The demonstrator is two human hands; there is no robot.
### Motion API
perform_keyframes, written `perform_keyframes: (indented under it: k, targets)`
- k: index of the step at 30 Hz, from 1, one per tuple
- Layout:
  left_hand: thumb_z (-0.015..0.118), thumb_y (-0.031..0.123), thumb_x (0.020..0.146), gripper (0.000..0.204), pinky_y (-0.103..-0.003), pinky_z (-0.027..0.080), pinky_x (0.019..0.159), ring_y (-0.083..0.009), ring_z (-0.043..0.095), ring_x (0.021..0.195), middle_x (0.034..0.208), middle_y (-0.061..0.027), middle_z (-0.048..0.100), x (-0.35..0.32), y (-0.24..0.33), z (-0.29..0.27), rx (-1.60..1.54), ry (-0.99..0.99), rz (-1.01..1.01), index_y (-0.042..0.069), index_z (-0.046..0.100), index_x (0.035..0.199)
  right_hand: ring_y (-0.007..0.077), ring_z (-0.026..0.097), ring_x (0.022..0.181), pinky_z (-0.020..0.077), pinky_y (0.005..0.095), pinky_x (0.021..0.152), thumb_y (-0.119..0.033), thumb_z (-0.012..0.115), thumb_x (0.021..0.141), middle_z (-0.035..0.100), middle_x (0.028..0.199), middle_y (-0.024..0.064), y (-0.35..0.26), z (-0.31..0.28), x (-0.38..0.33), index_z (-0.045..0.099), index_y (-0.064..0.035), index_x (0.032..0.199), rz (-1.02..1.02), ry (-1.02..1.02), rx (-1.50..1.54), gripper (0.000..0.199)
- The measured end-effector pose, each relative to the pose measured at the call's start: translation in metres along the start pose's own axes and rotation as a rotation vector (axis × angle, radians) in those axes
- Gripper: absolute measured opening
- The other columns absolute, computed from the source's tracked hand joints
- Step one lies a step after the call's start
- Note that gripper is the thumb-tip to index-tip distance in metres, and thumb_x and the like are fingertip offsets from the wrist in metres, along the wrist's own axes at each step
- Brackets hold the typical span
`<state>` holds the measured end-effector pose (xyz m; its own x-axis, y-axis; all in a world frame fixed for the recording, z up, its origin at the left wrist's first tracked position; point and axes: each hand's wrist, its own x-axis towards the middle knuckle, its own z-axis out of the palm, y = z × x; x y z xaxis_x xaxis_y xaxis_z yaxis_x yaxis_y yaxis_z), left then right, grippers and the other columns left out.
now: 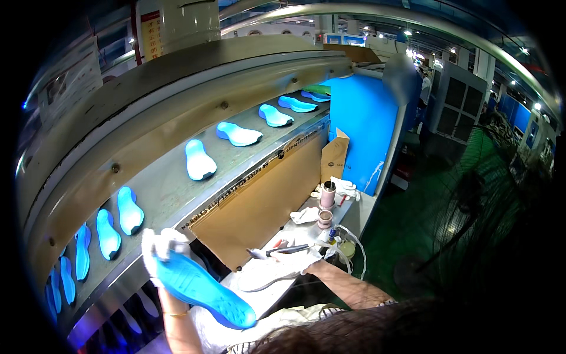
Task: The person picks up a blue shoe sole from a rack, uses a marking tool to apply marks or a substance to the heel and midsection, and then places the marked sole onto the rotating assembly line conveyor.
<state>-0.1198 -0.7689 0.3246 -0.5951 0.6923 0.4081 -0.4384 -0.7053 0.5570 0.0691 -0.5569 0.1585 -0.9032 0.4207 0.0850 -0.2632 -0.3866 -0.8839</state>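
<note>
On the left we see the conveyor belt (159,189) carrying a row of blue soles (199,160), each apart from the next. Our left hand (158,248), in a white glove, is closed around the end of one blue sole (203,289), held up just beside the belt edge with its tread facing us. We judge it can slip, because only one end is gripped and the long part hangs free. If it swings, it may knock a sole lying on the belt. Further right, our right hand (298,259) presses on a white shoe (268,272) on the counter (306,227). How its fingers are set we cannot tell. A dark tool (286,250) and pink cups (326,206) stand near, so a quick elbow may tip them.
</note>
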Motion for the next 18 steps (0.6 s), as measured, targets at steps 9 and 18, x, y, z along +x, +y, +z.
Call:
perform_keyframes:
  k: [9, 18]
  targets:
    - [0.034, 0.068, 0.082, 0.075, -0.050, 0.039, 0.089, -0.0340, 0.054, 0.098, 0.108, -0.0188, 0.057, -0.073, -0.085, -0.008, -0.308, 0.193, -0.570, 0.003, 0.054, 0.114, 0.0116, 0.061, 0.072, 0.0499, 0.0221, 0.063, 0.000, 0.066, 0.076, 0.064, 0.082, 0.0083, -0.056, 0.057, -0.030, 0.060, 0.0009, 0.089, -0.284, -0.072, -0.072, 0.014]
    - [0.038, 0.064, 0.085, 0.072, -0.033, 0.050, 0.077, -0.0220, 0.059, 0.085, 0.100, -0.0125, 0.060, -0.074, -0.141, -0.018, -0.192, 0.191, -0.442, -0.001, 0.052, 0.113, 0.0192, 0.061, 0.070, 0.0518, 0.0245, 0.057, -0.014, 0.051, 0.090, 0.060, 0.081, 0.0152, -0.071, 0.095, -0.020, 0.052, 0.0031, 0.087, -0.497, 0.192, -0.879, 0.018]
